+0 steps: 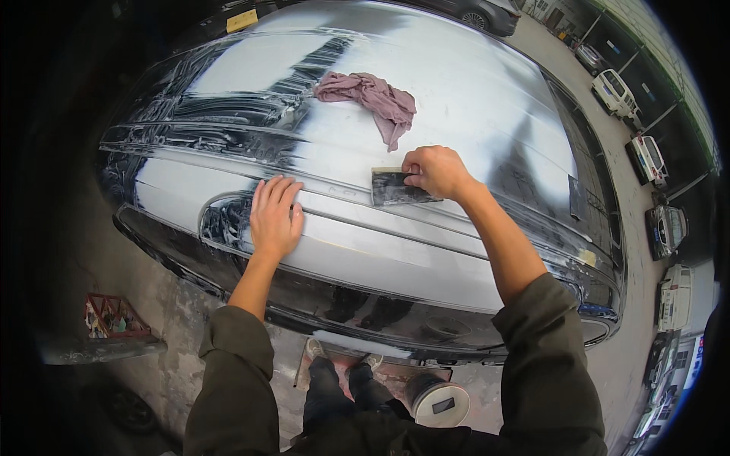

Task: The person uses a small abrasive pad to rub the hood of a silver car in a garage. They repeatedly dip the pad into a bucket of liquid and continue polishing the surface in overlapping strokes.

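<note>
My right hand (438, 172) pinches the upper right part of a dark sheet of sandpaper (391, 188) with a pale top edge. The sheet rests on the car roof (456, 114) by the raised groove along its near side. To the left, my left hand (275, 216) lies flat on the roof's near edge with fingers stretched out, holding nothing. Beyond the sheet, a crumpled mauve cloth (372, 100) sits on the whitish surface. Wet black and milky streaks cover the roof's left part. Another dark sheet (576, 197) lies toward the right end.
A yellow block (242, 21) is at the far left. Below me stands a bucket (442, 404) with a dark rectangular piece at its top, beside the reddish platform (342, 372) under my feet. A red rack (115, 315) stands lower left. Several parked cars (614, 93) line the right side.
</note>
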Demonstrator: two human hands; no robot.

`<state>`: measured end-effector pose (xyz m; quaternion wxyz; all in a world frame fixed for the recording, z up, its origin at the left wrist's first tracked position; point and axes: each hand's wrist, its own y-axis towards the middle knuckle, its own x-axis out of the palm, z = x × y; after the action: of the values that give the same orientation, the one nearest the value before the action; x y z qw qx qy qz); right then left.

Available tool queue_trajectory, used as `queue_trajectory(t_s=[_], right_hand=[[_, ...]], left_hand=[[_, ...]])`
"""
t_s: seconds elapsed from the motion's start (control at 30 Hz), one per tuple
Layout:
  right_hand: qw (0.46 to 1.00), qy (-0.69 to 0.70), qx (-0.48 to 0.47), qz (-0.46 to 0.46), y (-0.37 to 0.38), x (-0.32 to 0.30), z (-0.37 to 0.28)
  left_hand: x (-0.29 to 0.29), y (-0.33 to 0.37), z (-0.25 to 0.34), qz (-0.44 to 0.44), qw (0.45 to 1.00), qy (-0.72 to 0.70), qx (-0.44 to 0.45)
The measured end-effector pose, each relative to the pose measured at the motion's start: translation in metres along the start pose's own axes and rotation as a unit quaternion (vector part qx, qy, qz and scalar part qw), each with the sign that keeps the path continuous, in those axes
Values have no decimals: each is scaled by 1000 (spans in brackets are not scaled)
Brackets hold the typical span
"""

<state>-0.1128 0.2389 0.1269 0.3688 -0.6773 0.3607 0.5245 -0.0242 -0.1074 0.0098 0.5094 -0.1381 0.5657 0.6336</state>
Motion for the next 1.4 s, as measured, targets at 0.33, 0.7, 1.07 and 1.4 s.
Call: queue_trajectory(t_s=[0.33, 0.7, 1.07, 1.4], right_hand=[[937, 77, 103, 324, -109, -72, 30], [764, 552, 208, 261, -155, -53, 138], [923, 57, 332, 188, -163, 20, 133], [757, 522, 234, 317, -189, -5, 178]], left_hand=[[-2, -3, -8, 8, 1000, 11, 0], [-7, -2, -10, 2, 1000, 31, 4], [-3, -4, -8, -4, 999, 41, 6], [-1, -5, -11, -9, 999, 50, 6]])
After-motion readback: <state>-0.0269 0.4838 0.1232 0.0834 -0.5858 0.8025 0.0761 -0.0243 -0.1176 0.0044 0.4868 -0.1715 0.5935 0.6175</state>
